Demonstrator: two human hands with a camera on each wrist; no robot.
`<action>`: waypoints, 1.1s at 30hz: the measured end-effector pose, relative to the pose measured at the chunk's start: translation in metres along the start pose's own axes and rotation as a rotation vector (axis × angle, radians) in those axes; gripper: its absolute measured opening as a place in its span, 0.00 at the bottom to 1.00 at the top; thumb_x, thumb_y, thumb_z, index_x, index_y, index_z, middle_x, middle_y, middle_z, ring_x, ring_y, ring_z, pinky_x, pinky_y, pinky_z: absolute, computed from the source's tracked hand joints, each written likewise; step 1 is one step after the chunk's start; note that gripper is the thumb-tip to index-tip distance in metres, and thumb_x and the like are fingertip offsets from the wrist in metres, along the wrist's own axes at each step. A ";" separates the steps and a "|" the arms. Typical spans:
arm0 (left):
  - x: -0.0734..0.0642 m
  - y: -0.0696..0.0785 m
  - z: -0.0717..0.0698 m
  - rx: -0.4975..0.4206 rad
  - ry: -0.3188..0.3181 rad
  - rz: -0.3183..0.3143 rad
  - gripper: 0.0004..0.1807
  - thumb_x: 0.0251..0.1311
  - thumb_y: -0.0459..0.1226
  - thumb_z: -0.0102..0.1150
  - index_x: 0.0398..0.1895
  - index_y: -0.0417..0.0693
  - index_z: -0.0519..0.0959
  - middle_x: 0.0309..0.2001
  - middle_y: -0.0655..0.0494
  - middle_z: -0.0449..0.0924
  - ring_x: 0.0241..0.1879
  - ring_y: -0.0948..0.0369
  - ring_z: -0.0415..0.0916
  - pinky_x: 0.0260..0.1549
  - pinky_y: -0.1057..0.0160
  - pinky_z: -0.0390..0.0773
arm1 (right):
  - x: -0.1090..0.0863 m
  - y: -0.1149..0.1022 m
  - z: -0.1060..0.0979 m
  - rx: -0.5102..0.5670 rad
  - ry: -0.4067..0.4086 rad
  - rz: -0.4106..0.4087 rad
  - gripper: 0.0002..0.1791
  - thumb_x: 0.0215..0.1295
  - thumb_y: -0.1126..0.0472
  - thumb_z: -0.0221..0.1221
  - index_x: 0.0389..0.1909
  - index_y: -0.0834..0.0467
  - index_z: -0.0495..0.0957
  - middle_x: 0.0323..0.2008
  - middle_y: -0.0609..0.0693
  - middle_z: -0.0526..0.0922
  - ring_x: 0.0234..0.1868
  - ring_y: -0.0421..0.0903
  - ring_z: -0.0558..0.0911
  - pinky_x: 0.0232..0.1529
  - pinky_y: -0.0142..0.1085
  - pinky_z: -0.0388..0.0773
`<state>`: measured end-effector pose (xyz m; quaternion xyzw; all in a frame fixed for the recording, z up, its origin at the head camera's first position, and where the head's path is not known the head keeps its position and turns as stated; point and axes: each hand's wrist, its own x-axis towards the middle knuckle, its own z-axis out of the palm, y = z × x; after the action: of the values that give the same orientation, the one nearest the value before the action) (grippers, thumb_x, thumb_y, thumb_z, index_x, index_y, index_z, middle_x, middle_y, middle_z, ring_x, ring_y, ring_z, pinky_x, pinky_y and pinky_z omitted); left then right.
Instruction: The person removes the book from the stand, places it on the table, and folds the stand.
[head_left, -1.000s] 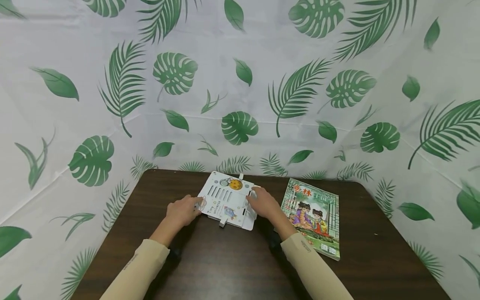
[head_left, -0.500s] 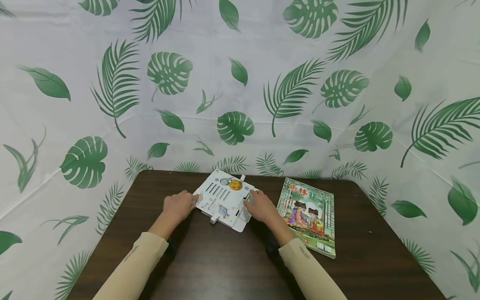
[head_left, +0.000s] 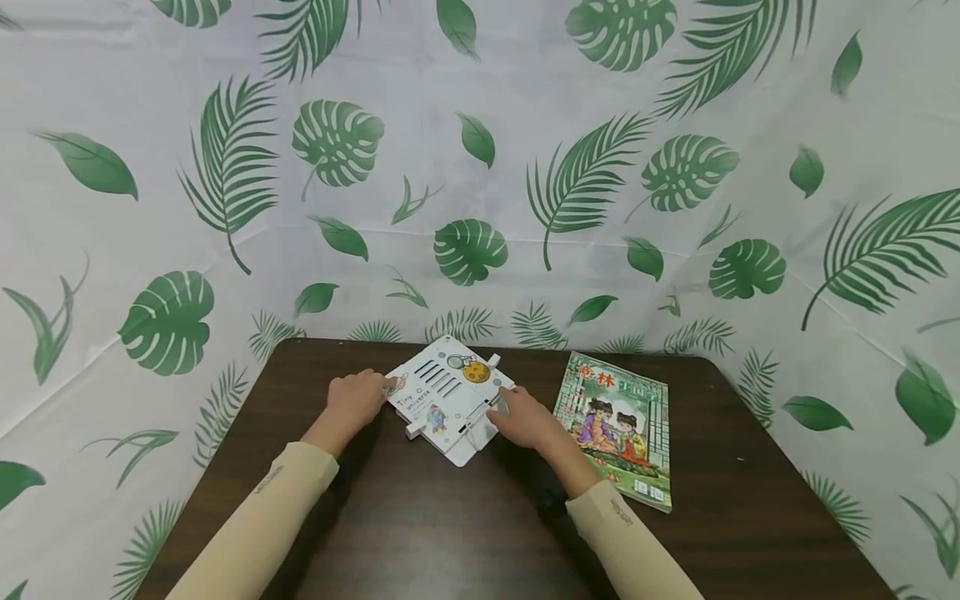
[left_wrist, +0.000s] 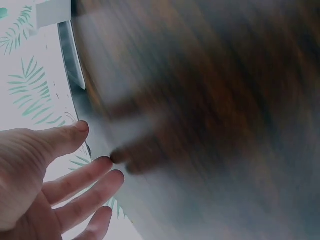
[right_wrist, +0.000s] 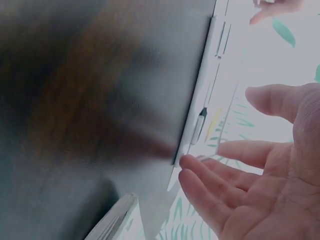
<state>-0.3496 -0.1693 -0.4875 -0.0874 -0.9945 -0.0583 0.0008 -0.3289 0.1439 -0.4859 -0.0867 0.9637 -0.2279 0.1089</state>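
Note:
A flat white book stand [head_left: 457, 400], printed with "Tiny universe", a planet and a rocket, lies folded and turned askew at the back middle of the table. White clips stick out from two of its sides. At its left corner, my left hand [head_left: 354, 400] touches it with relaxed fingers. My right hand [head_left: 527, 419] touches its right edge near the dark slots. In the right wrist view, the right hand's thumb stands apart while its fingers meet the edge of the stand [right_wrist: 200, 107]. The left wrist view shows loosely bent fingers [left_wrist: 92, 175] low over the tabletop.
A magazine [head_left: 615, 429] with two cartoon figures on its cover lies to the right of the stand, beside my right forearm. The dark wooden table [head_left: 442, 533] ends at a white leaf-patterned cloth [head_left: 405, 275] behind it.
The stand has turned clockwise on the table under both hands, its near edge swinging to the left. My left hand has shifted slightly up and away. The magazine stays put on the table.

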 end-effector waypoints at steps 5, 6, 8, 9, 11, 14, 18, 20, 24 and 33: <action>0.005 0.000 -0.002 0.058 0.008 0.016 0.24 0.78 0.35 0.57 0.71 0.65 0.82 0.51 0.43 0.86 0.47 0.41 0.86 0.40 0.43 0.83 | -0.009 -0.003 0.006 -0.005 0.013 -0.027 0.38 0.81 0.46 0.57 0.81 0.65 0.64 0.79 0.69 0.65 0.75 0.65 0.74 0.72 0.61 0.73; 0.006 0.001 -0.002 0.071 0.017 0.026 0.24 0.79 0.34 0.56 0.71 0.64 0.82 0.50 0.43 0.86 0.48 0.42 0.85 0.40 0.43 0.83 | -0.012 -0.004 0.007 -0.003 0.018 -0.037 0.38 0.81 0.46 0.57 0.81 0.65 0.64 0.78 0.70 0.66 0.74 0.65 0.75 0.71 0.60 0.74; 0.010 0.000 -0.001 0.102 0.047 0.052 0.24 0.79 0.32 0.55 0.70 0.63 0.83 0.49 0.43 0.85 0.50 0.43 0.83 0.42 0.43 0.83 | -0.016 -0.005 0.010 0.003 0.030 -0.059 0.39 0.81 0.47 0.58 0.81 0.67 0.64 0.77 0.71 0.66 0.72 0.64 0.77 0.69 0.60 0.75; 0.012 0.000 0.000 0.116 0.067 0.067 0.23 0.78 0.32 0.56 0.69 0.63 0.84 0.49 0.43 0.85 0.51 0.43 0.83 0.42 0.44 0.83 | -0.017 -0.005 0.011 0.007 0.033 -0.071 0.39 0.81 0.47 0.58 0.81 0.67 0.64 0.77 0.71 0.66 0.72 0.64 0.77 0.70 0.60 0.75; 0.017 -0.001 0.001 0.148 0.090 0.089 0.23 0.76 0.31 0.59 0.68 0.62 0.84 0.48 0.43 0.85 0.52 0.44 0.81 0.42 0.44 0.83 | -0.018 -0.006 0.012 0.007 0.033 -0.087 0.40 0.81 0.47 0.58 0.80 0.69 0.63 0.77 0.73 0.65 0.74 0.65 0.75 0.71 0.59 0.74; 0.025 -0.001 0.002 0.194 0.102 0.115 0.23 0.73 0.30 0.64 0.65 0.61 0.87 0.47 0.46 0.87 0.50 0.46 0.83 0.42 0.46 0.83 | -0.020 -0.009 0.013 0.017 0.018 -0.091 0.41 0.81 0.46 0.58 0.81 0.70 0.61 0.78 0.74 0.63 0.77 0.66 0.72 0.74 0.59 0.71; 0.032 0.001 0.001 0.232 0.095 0.162 0.18 0.69 0.28 0.66 0.57 0.54 0.90 0.44 0.49 0.90 0.46 0.48 0.85 0.42 0.47 0.84 | -0.022 -0.007 0.017 0.022 0.006 -0.112 0.44 0.82 0.41 0.55 0.81 0.72 0.60 0.78 0.76 0.62 0.76 0.67 0.72 0.72 0.59 0.73; 0.035 0.002 0.000 0.234 0.094 0.178 0.15 0.69 0.28 0.67 0.54 0.51 0.90 0.43 0.48 0.91 0.45 0.48 0.86 0.42 0.47 0.85 | -0.024 -0.008 0.017 0.029 0.002 -0.113 0.45 0.82 0.40 0.54 0.81 0.72 0.59 0.78 0.76 0.61 0.75 0.68 0.73 0.72 0.60 0.73; 0.040 0.004 -0.003 0.225 0.093 0.170 0.14 0.70 0.28 0.65 0.53 0.51 0.89 0.42 0.48 0.90 0.45 0.48 0.84 0.40 0.46 0.85 | -0.027 -0.010 0.018 0.033 0.013 -0.112 0.46 0.82 0.39 0.54 0.82 0.71 0.58 0.77 0.76 0.62 0.75 0.67 0.72 0.72 0.60 0.73; 0.044 0.014 -0.003 0.129 -0.013 0.125 0.24 0.79 0.29 0.52 0.74 0.51 0.75 0.61 0.40 0.85 0.60 0.42 0.80 0.48 0.40 0.85 | -0.039 -0.023 0.023 0.013 0.032 -0.107 0.45 0.80 0.45 0.59 0.81 0.73 0.58 0.74 0.73 0.67 0.74 0.65 0.74 0.73 0.58 0.74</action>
<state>-0.3909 -0.1486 -0.4820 -0.1495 -0.9887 0.0066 0.0036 -0.2830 0.1226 -0.4892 -0.1339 0.9578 -0.2409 0.0817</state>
